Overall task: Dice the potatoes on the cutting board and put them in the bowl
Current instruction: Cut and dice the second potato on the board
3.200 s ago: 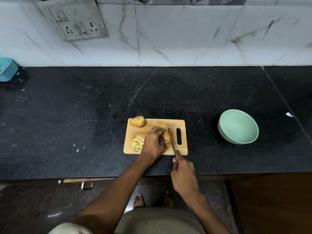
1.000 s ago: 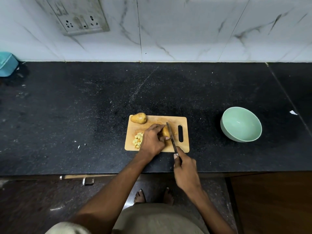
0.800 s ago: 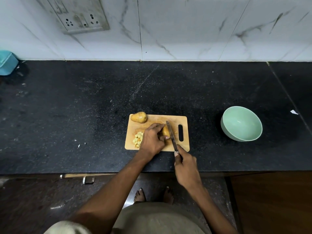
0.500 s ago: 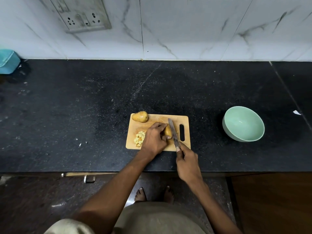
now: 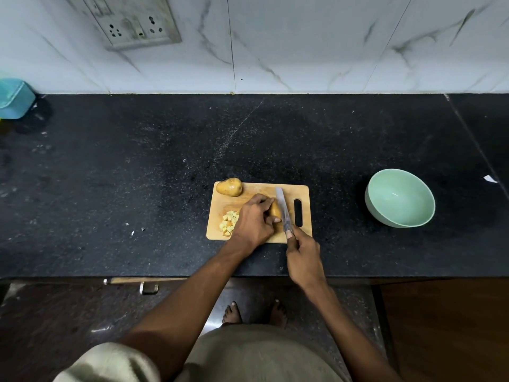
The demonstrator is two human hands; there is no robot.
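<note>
While the left hand [image 5: 254, 222] curls over the part-cut potato [image 5: 275, 210] to pin it to the cutting board [image 5: 303, 192], the right hand [image 5: 303, 256] grips the knife [image 5: 283, 210] at its exposed end (fingers clear of the edge), diced pieces [image 5: 228, 223] piled left, bowl [image 5: 400, 198] well apart on the worktop [image 5: 137, 175].

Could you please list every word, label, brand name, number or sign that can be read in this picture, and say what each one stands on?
There are none that can be read.
Switch and socket plate on the wall: no legible marking.
Knife, cutting board, bowl, teal container: no print to be seen.
White scrap on the counter: too small to tell.
</note>
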